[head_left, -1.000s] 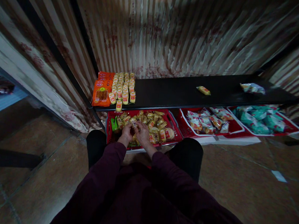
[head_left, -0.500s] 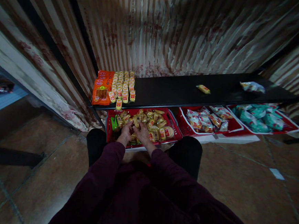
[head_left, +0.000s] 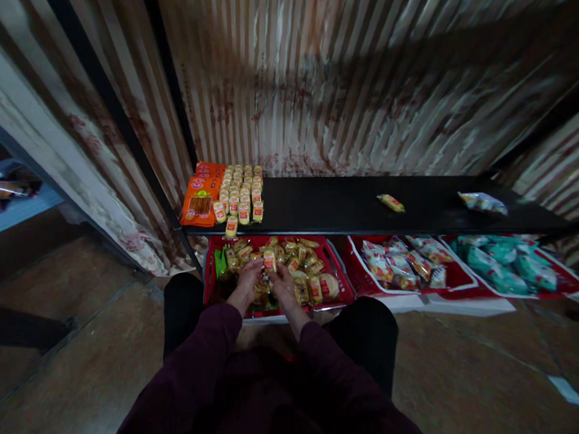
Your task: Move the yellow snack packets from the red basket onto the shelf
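Over a red basket (head_left: 342, 273) full of small wrapped snacks, my left hand (head_left: 248, 279) and my right hand (head_left: 284, 285) hold one wrapped snack (head_left: 269, 261) between their fingers. Its red-and-yellow label faces up. Both hands are closed at its sides. Below them in the basket lie more yellow and golden packets, with a green packet (head_left: 220, 263) at the left end. On the black shelf (head_left: 315, 202) behind, rows of similar wrapped snacks (head_left: 244, 190) stand beside orange snack bags (head_left: 201, 197). One wrapped snack (head_left: 231, 226) sits at the shelf's front edge.
A lone yellow packet (head_left: 391, 203) and a pale bag (head_left: 483, 203) lie further right on the shelf. Red baskets below hold white-and-red packets (head_left: 401, 262) and teal packets (head_left: 511, 264). Black posts (head_left: 166, 53) rise at the left, before a striped curtain (head_left: 330, 80).
The snack in my hands has turned so its label shows, and is raised slightly above the others. The camera view has tilted up, so the shelf and baskets appear lower.
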A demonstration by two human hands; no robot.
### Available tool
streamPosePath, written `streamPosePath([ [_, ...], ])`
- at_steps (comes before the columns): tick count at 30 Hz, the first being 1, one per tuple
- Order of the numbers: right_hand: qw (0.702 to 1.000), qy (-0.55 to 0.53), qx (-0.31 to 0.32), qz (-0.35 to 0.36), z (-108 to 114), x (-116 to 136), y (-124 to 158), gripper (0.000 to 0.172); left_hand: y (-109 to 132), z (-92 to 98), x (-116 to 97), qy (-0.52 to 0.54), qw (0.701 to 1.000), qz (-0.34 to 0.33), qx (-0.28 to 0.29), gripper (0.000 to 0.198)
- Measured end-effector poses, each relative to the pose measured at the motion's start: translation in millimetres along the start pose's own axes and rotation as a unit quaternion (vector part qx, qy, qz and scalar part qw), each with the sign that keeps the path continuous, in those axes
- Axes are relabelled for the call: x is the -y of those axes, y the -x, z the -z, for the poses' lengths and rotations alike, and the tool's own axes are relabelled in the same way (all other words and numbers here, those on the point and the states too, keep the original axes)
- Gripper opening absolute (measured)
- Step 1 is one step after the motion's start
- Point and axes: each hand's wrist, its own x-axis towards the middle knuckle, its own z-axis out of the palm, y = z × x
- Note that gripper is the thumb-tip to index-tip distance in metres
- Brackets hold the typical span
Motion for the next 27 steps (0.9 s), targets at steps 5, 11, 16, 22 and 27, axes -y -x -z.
streamPosePath([
  [5, 0.999, -0.029, 0.012, 0.003, 4.1, 4.1, -3.4, 0.045, -6.7, -4.5, 5.7, -0.041, 0.997, -0.061, -0.016, 0.019],
  [11, 1.000, 0.004, 0.001, 0.001, 1.9, 10.5, -12.6, 0.044, -14.1, -8.7, 2.8, -0.069, 0.991, -0.110, -0.011, 0.026],
  [16, 0.999, 0.013, -0.001, 0.038, -5.8, 21.9, -26.5, 0.040, -12.6, -24.4, -16.2, -0.086, 0.983, -0.160, -0.026, 0.030],
  [22, 0.995, 0.024, 0.015, 0.092, -19.9, 39.1, -59.4, 0.038, -13.5, -39.9, -45.2, -0.077, 0.976, -0.201, -0.019, 0.034],
  [27, 0.992, 0.032, 0.061, 0.105, -31.3, 51.6, -89.4, 0.037, -27.3, -48.8, -66.1, -0.089, 0.968, -0.233, -0.042, 0.037],
])
